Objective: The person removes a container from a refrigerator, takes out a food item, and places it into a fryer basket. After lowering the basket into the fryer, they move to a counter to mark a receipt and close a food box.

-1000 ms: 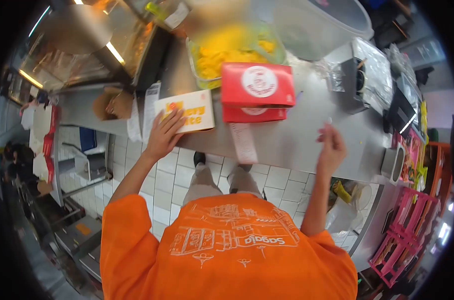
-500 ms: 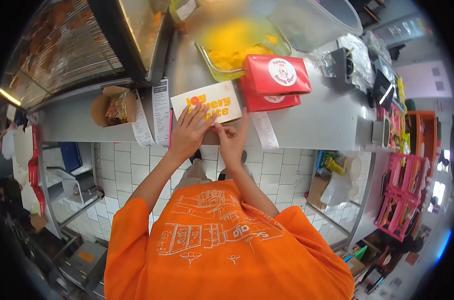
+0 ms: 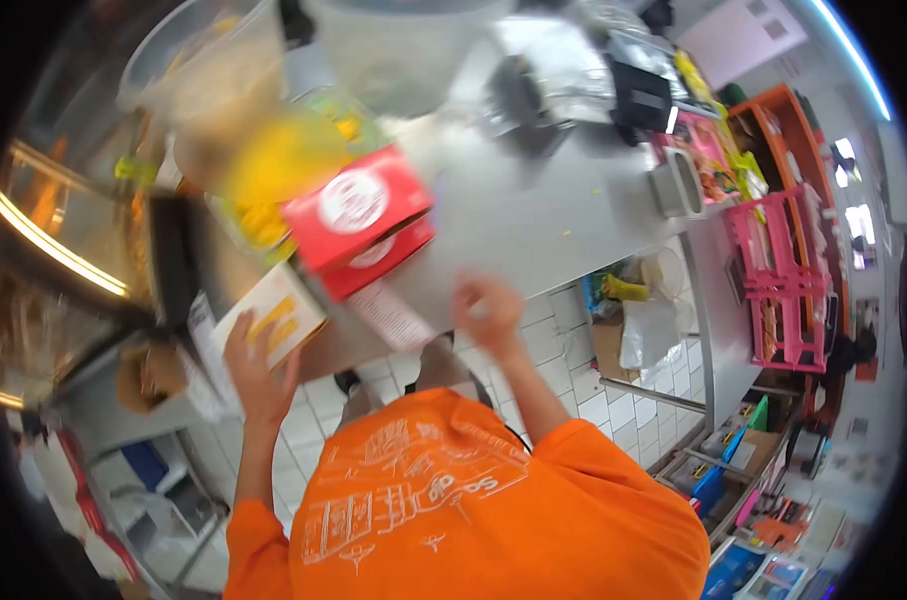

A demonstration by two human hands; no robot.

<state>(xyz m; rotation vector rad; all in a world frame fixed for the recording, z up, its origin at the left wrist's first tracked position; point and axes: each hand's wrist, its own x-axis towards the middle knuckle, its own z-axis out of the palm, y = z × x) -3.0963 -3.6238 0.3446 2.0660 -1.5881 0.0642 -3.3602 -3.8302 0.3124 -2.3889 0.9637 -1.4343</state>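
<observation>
My left hand [image 3: 260,372] lies against a white cardboard food box [image 3: 271,318] with yellow lettering. Its fingers are stretched and apart over the lid, the thumb by the front side. The box is closed and sits near the counter's front edge. My right hand [image 3: 488,312] is off the box, over the counter edge to the right. Motion smears its fingers, which look curled; whether anything is in them cannot be seen. Between the hands, beyond the white box, two red food boxes [image 3: 358,212] are stacked. A printed receipt [image 3: 391,314] hangs at the edge below them.
A glass tray [image 3: 263,222] of yellow food stands behind the red boxes. An open brown carton [image 3: 145,376] and more receipts are at the left, near a lit display cabinet [image 3: 63,235]. Clear plastic bags [image 3: 558,80] and a grey container [image 3: 678,182] stand on the steel counter [image 3: 533,215].
The view has turned to the right, so the counter appears tilted. My right hand has left the white box's front and moved right. My left hand still touches the box.
</observation>
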